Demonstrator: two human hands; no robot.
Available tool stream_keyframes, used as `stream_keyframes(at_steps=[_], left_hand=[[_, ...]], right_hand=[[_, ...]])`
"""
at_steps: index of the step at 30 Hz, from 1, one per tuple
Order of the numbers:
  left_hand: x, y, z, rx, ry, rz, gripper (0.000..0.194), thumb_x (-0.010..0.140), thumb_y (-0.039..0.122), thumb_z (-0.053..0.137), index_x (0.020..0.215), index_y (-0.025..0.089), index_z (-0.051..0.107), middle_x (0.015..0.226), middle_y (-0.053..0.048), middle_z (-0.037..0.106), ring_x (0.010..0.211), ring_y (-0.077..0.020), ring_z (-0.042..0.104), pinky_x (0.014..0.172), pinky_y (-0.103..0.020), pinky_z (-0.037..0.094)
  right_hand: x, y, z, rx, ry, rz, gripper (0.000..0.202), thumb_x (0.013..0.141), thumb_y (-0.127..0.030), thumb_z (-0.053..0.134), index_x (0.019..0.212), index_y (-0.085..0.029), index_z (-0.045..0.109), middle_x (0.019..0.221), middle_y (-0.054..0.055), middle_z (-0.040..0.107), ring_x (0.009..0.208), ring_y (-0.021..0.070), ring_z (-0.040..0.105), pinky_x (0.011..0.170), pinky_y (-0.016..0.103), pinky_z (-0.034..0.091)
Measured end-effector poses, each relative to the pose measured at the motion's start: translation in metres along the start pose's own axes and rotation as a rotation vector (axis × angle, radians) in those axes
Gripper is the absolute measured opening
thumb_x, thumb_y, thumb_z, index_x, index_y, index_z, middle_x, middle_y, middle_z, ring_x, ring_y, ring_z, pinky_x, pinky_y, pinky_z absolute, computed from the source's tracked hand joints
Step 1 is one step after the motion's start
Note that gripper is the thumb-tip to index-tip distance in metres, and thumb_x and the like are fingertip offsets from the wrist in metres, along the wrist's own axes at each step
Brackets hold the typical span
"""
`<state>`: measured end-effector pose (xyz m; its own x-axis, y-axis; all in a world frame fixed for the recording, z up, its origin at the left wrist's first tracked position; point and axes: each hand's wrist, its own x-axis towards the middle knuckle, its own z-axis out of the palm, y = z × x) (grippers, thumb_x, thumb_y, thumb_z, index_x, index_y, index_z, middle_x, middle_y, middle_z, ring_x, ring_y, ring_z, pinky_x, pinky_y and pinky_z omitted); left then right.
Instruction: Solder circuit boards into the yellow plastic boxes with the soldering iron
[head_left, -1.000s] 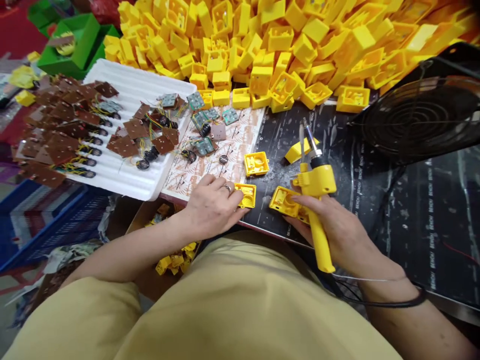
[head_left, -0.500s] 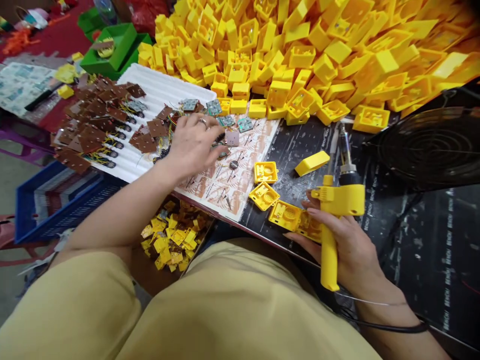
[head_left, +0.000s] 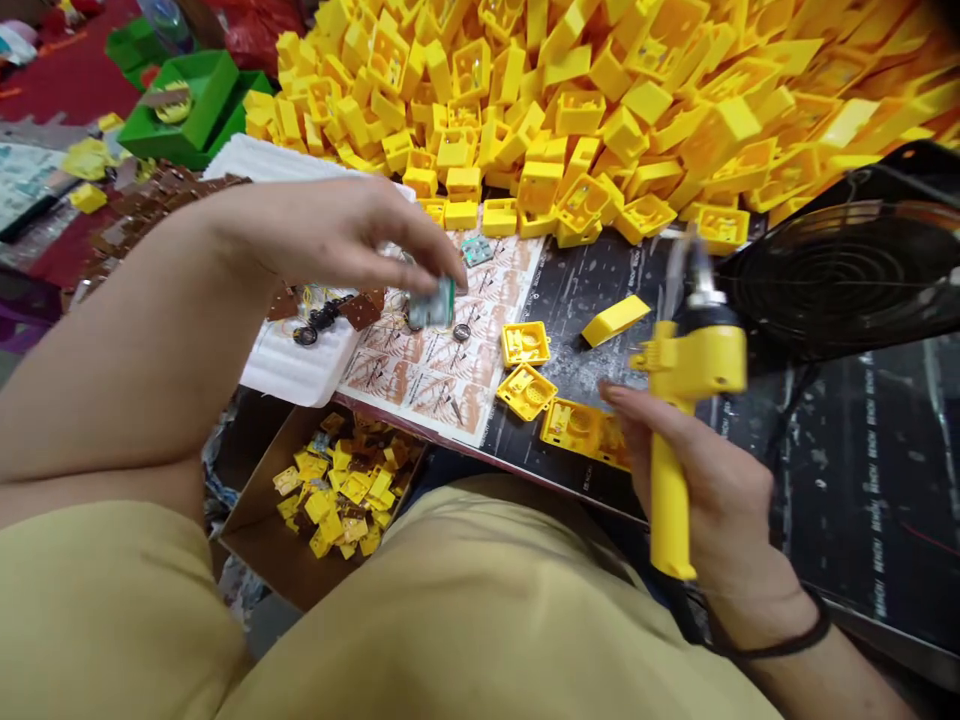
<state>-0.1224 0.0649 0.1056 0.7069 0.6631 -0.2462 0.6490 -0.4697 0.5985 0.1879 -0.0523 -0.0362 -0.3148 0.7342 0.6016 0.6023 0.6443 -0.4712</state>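
My left hand [head_left: 375, 235] is raised over the patterned sheet [head_left: 420, 375], its fingers closed on a small green circuit board [head_left: 433, 303], slightly blurred. Below it lies a small round black part [head_left: 461, 332], and another green board [head_left: 477, 250] rests behind. In my right hand [head_left: 705, 480] is a yellow soldering gun [head_left: 670, 470], its metal tip pointing up and away. Open yellow plastic cases [head_left: 526, 344] lie in a row between the hands, the nearest one [head_left: 574, 428] partly hidden by my right fingers. A yellow cover [head_left: 616, 320] lies tilted behind them.
A large heap of yellow cases [head_left: 577, 110] fills the back of the table. A black fan [head_left: 847, 270] stands at the right. Brown boards with wires [head_left: 364, 308] lie on white foam [head_left: 300, 365]. A cardboard box [head_left: 262, 500] of yellow parts sits below the table edge.
My left hand has lifted off the group of boards with a green board in its fingers. My right hand and the soldering gun have shifted slightly to the right. The view has turned a little.
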Motion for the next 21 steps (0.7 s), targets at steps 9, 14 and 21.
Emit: stream_keyframes(at_steps=[9,14,21], left_hand=[[-0.004,0.019,0.097,0.706,-0.019,0.219,0.029,0.088,0.01,0.049,0.095,0.027,0.072,0.121,-0.005,0.067,0.123,-0.0259,0.054,0.109,-0.051,0.036],[-0.034,0.003,0.105,0.543,0.47,-0.132,0.03,0.095,0.031,0.045,0.113,0.021,0.067,0.112,-0.008,0.071,0.103,-0.0246,0.064,0.089,-0.041,0.047],[-0.038,-0.004,0.144,0.642,0.688,-0.427,0.055,0.09,0.066,0.043,0.098,0.018,0.07,0.09,-0.01,0.073,0.087,-0.0251,0.065,0.071,-0.034,0.046]], right_hand=[[0.027,-0.019,0.037,-0.167,-0.221,-0.143,0.02,0.095,-0.022,0.055,0.115,-0.019,0.052,0.089,0.005,0.065,0.083,0.0204,0.065,0.09,0.041,0.048],[0.017,-0.012,0.014,-0.009,-0.222,-0.155,0.035,0.091,-0.034,0.065,0.12,-0.022,0.051,0.106,0.006,0.068,0.093,0.0207,0.067,0.1,0.044,0.048],[0.002,-0.006,-0.023,0.013,0.058,-0.051,0.053,0.071,-0.006,0.079,0.116,-0.03,0.065,0.086,-0.001,0.072,0.069,0.0201,0.068,0.062,0.031,0.057]])
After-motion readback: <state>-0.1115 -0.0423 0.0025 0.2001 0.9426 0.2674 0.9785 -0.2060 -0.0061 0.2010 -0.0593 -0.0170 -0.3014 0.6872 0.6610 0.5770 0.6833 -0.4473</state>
